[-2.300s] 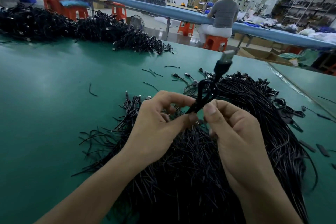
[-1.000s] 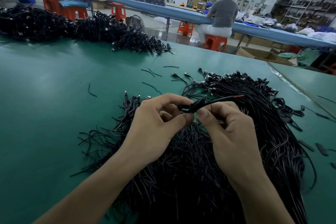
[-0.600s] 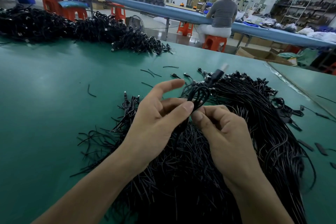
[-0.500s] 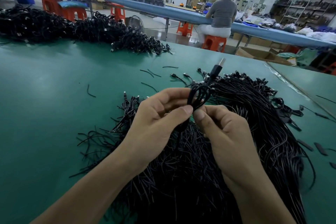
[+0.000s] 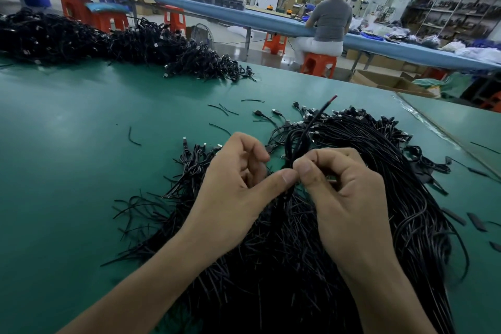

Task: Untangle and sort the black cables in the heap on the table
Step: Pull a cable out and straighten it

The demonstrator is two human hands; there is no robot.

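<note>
Seen from the head camera, both hands meet above the near heap of black cables, which spreads across the green tabletop under and beyond the wrists. The left hand has its fingers curled in and its thumb stretched out to the right, the thumb tip pressed against the lower end of a small coiled cable. The right hand pinches that same cable between thumb and bent forefinger, its other fingers folded in. The two thumb tips nearly touch, with the cable caught between them.

The coil rises just above the thumbs in a few narrow loops. One free end sticks up and away to the right, and its tip shows a bit of red. The plug end I cannot make out.

Beyond the hands the heap's plug ends fan out along its far edge. A smaller bunch of cables lies just left of the left hand. Short cut scraps are scattered further off to the left and ahead, and a few flat black pieces lie well to the right of the right hand.

Far ahead and to the left, a second long heap runs along the tabletop's back edge. Past it a person in a grey top sits on an orange stool at a blue bench, back turned.
</note>
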